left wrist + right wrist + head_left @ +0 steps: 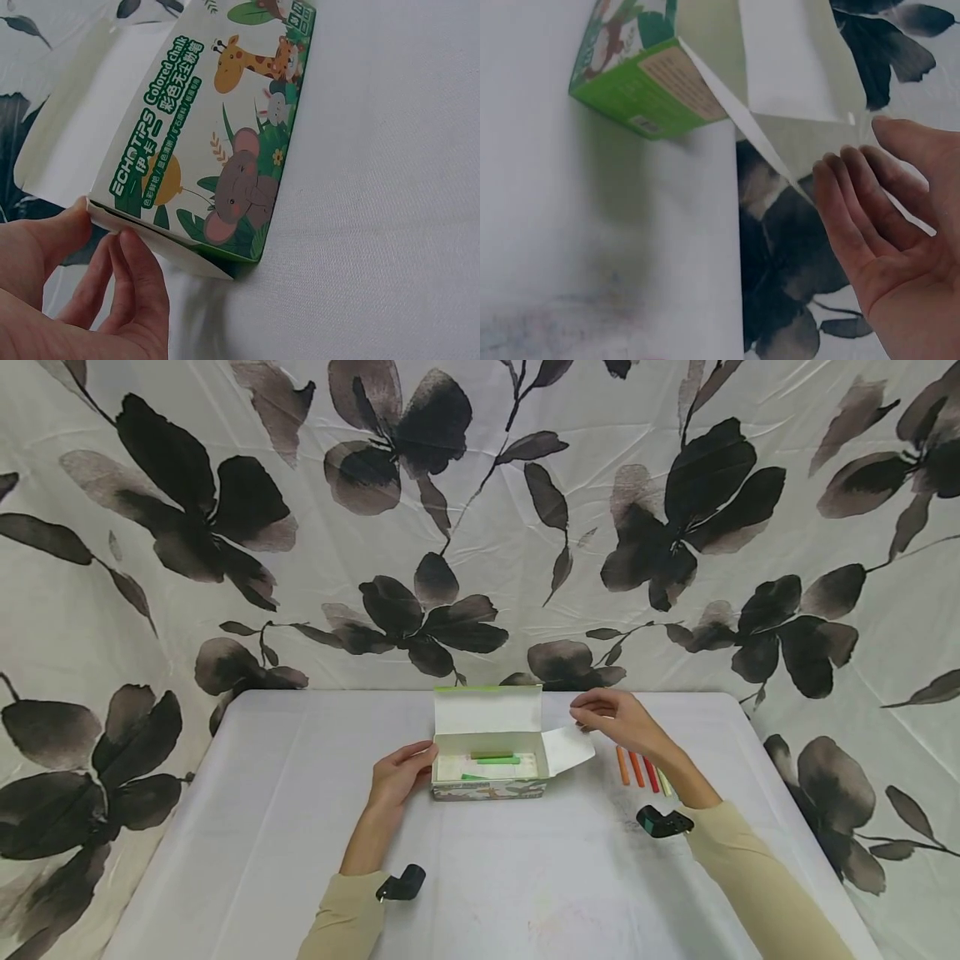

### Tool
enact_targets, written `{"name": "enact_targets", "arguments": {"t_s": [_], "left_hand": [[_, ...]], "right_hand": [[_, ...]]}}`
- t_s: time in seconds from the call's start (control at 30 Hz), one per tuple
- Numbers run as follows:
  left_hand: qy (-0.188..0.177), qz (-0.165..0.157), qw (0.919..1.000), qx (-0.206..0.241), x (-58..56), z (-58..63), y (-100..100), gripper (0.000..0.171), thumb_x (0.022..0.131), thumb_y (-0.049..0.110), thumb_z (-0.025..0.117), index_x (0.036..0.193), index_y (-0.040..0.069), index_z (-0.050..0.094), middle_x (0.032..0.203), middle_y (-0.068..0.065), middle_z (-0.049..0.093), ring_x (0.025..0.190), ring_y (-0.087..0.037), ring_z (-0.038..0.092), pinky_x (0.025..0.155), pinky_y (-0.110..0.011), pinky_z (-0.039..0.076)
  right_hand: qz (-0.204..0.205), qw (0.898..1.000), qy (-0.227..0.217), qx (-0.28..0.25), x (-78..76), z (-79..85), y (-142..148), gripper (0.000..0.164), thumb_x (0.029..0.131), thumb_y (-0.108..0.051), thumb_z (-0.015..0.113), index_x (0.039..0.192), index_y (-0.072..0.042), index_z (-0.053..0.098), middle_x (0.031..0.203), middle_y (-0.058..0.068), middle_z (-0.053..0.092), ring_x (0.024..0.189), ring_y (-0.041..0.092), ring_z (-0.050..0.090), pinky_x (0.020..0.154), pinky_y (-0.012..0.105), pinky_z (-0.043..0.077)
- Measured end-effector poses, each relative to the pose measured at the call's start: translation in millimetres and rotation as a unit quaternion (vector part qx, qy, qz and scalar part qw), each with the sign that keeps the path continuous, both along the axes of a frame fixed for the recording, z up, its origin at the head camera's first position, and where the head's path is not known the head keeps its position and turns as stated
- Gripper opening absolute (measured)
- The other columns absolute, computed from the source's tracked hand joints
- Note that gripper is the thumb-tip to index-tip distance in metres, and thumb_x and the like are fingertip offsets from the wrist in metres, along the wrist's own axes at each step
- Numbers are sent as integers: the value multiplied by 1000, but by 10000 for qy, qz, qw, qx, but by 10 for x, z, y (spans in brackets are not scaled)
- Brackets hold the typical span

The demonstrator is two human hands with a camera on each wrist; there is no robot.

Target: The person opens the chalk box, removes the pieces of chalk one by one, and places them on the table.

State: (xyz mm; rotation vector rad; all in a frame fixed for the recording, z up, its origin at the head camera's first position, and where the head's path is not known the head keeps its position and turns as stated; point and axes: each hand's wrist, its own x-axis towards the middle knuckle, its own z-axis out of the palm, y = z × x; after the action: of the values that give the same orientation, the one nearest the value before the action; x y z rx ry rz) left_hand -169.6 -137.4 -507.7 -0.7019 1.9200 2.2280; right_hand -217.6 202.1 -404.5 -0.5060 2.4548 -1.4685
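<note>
A white-and-green cardboard box of colored chalk (487,791) sits on the table, its lid (487,711) raised at the back. Inside lie green chalk sticks (498,761). At the box's left end, my left hand (399,777) grips the edge, thumb at the top corner and fingertips against the side flap (172,251) in the left wrist view. The right side flap (567,749) sticks out sideways. My right hand (611,717) is beside that flap's outer end, fingers loosely bent and thumb apart, holding nothing.
Orange, red and yellow-green chalk sticks (636,769) lie in a row right of the box, under my right forearm. The white-covered table (300,827) ends just behind the box, where a floral cloth (465,527) hangs. Faint chalk smudges mark the tabletop.
</note>
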Motion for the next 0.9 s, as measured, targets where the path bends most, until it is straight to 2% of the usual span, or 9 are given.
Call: {"name": "enact_targets", "arguments": {"t_s": [0.13,0.27,0.47,0.6,0.7,0.8,0.9], "left_hand": [[-48,69,9999,-63,-17,-25,-2,47,77,27,80,115,5,66,103,-11,68,85,-20,66,69,-23,54],[-66,110,9998,-124,-20,-31,-3,47,76,28,81,114,5,66,101,-11,69,86,-20,66,69,-23,54],[-65,107,9999,-40,-37,-19,3,42,80,22,77,115,2,65,106,-18,67,83,-20,67,70,-26,55],[-114,133,9998,84,-52,-11,-3,37,81,18,76,114,3,66,110,-21,66,85,-23,66,70,-27,55],[-103,135,9998,104,-50,-9,-3,37,81,17,76,114,3,66,109,-21,66,87,-25,66,68,-25,55],[-83,130,9998,94,-46,-16,1,38,81,17,76,114,2,66,107,-20,67,87,-25,66,70,-27,55],[-89,132,9998,112,-42,-13,-2,38,81,18,76,114,2,66,108,-20,67,87,-24,66,76,-31,55]], "right_hand": [[186,9998,28,-25,-84,-153,-83,28,93,-16,63,114,3,61,107,22,64,94,36,63,82,46,52],[347,9994,39,-47,-158,-295,-173,29,92,-20,64,114,-1,62,103,19,66,90,31,64,77,40,54],[676,9969,412,15,-184,-385,-364,27,90,-16,66,111,1,64,98,10,68,87,26,65,76,32,54],[929,9948,416,101,-178,-429,-489,29,89,-16,68,109,3,64,96,10,68,87,24,65,75,33,55],[1077,9930,419,245,-165,-466,-575,26,88,-16,69,108,0,65,97,9,68,87,21,65,79,34,53],[1209,9910,431,368,-150,-500,-654,22,87,-15,70,106,-4,66,96,6,68,88,17,64,81,33,52],[1420,9882,422,389,-145,-548,-728,24,87,-14,70,107,-3,66,97,6,68,87,17,64,80,31,52]]}}
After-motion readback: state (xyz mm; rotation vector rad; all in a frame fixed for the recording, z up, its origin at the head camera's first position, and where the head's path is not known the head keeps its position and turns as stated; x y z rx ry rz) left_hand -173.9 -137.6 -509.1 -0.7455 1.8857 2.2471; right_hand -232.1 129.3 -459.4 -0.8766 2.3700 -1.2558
